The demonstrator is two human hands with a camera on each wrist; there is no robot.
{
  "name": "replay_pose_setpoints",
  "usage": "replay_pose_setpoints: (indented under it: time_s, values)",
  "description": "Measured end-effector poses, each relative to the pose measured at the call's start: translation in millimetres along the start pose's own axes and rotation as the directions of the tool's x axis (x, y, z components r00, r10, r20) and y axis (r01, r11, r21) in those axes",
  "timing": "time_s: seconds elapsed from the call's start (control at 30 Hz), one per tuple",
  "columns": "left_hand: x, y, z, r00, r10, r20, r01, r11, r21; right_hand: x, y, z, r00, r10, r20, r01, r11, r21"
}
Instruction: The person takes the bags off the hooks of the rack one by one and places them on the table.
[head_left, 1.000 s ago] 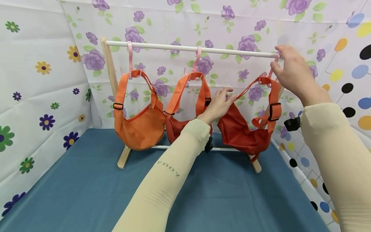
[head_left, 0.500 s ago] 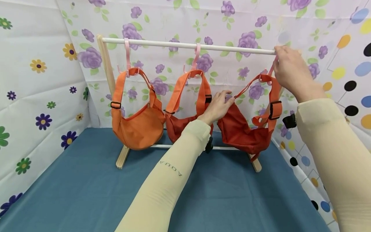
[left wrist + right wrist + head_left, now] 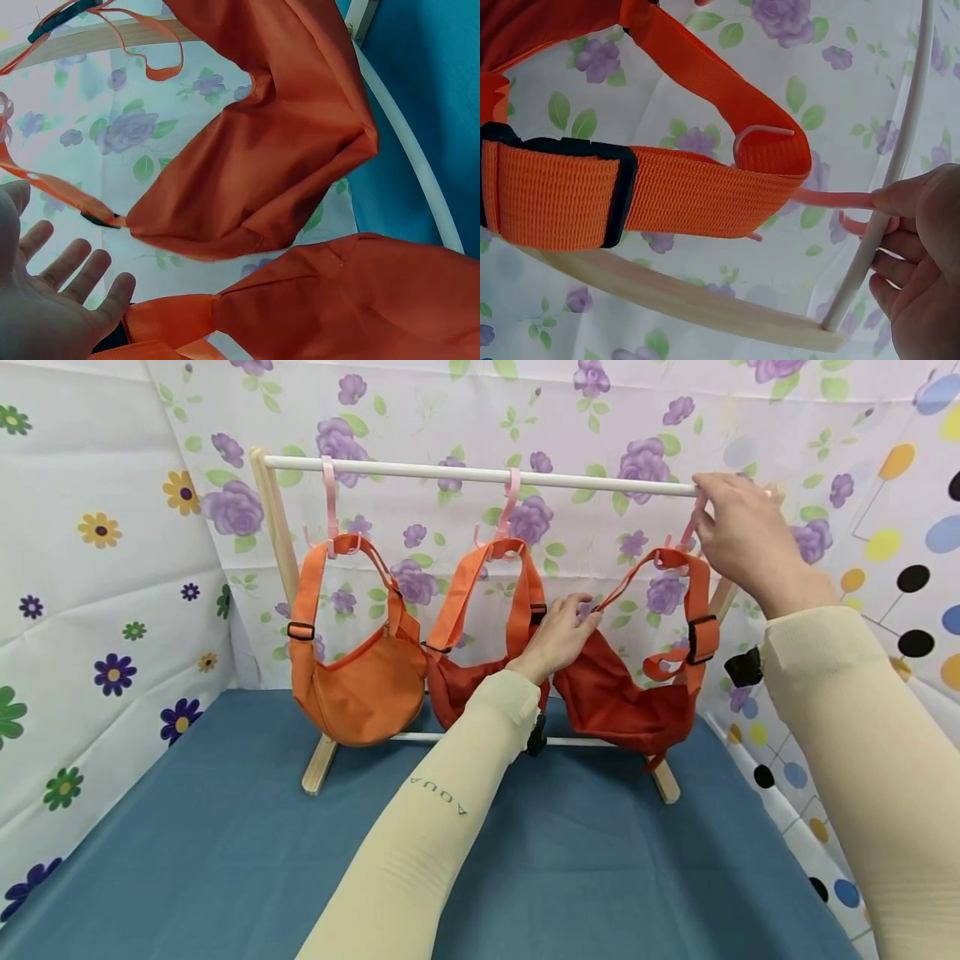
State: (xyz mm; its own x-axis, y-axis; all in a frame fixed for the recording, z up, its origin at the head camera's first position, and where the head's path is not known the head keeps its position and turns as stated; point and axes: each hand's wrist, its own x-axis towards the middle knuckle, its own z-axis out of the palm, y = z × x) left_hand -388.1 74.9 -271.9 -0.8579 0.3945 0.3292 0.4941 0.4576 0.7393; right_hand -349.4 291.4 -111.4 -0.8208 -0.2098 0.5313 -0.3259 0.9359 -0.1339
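Note:
Three orange-to-red sling bags hang by their straps from pink hooks on a white rod [image 3: 420, 469]. My right hand [image 3: 750, 543] is at the rod's right end, its thumb and fingers pinching the pink hook [image 3: 836, 199] of the rightmost red bag [image 3: 626, 706]. That bag's strap [image 3: 705, 187], with a black buckle [image 3: 619, 195], loops over the hook's lower prongs. Between the middle bag [image 3: 465, 685] and the right one, my left hand [image 3: 558, 635] reaches in with spread fingers [image 3: 75, 262], close beside the right bag's strap, holding nothing.
The left bag [image 3: 371, 693] is lighter orange. Wooden legs [image 3: 320, 766] and a lower white bar [image 3: 416, 737] belong to the rack, which stands on a blue cloth [image 3: 225, 852]. Patterned fabric walls [image 3: 97, 610] close in the back and both sides.
My right hand has closed on the hook's top and shifted slightly left along the rod, and the right bag has moved left with it. My left hand stays nearly in place.

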Motion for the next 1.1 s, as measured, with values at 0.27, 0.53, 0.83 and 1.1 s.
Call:
replay_pose_setpoints:
  time_s: [0.27,0.53,0.83,1.1]
  values:
    - [4.2,2.7,-1.5,1.0,0.001,-0.021,-0.001,1.0,0.004,5,-6,0,1.0,-0.015,0.005,0.015,1.0,0.007]
    - [9.8,7.6,-4.5,1.0,-0.004,-0.016,0.004,1.0,0.011,5,-9,-3,1.0,0.005,0.006,-0.005,0.998,0.069]
    - [19.7,21.8,-8.1,0.999,0.019,-0.045,-0.015,0.996,0.086,10,-14,3,0.999,0.045,-0.019,-0.043,0.992,0.115]
    - [31.3,35.4,-3.1,0.998,0.044,-0.053,-0.039,0.995,0.092,9,-13,3,0.997,0.079,-0.014,-0.076,0.986,0.146]
